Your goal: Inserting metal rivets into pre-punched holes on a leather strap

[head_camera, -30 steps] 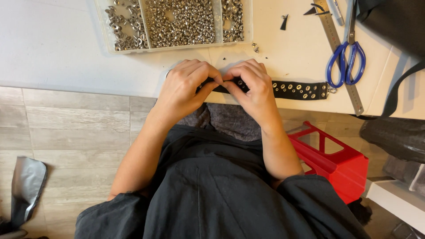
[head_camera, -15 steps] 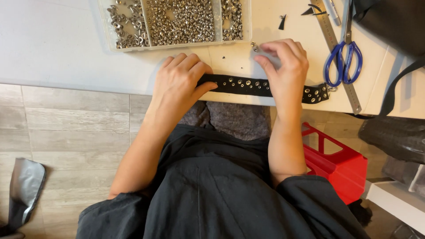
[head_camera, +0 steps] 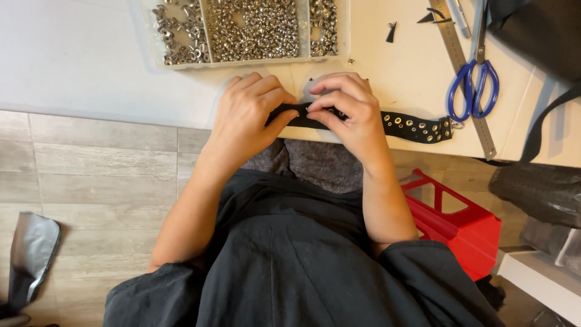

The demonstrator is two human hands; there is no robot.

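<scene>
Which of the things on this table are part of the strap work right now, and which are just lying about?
In use:
left hand
right hand
black studded strap, pinched by both hands
clear tray of metal eyelets, just beyond the hands

Lying about:
blue scissors
metal ruler
red crate on the floor

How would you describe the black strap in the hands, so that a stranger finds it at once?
Look at the white table, along its near edge below the clear box of metal eyelets. There the left hand and right hand pinch a black strap. Unlike the nearby ruler and blue scissors, it is dark, flexible and studded with silver eyelets.
</scene>
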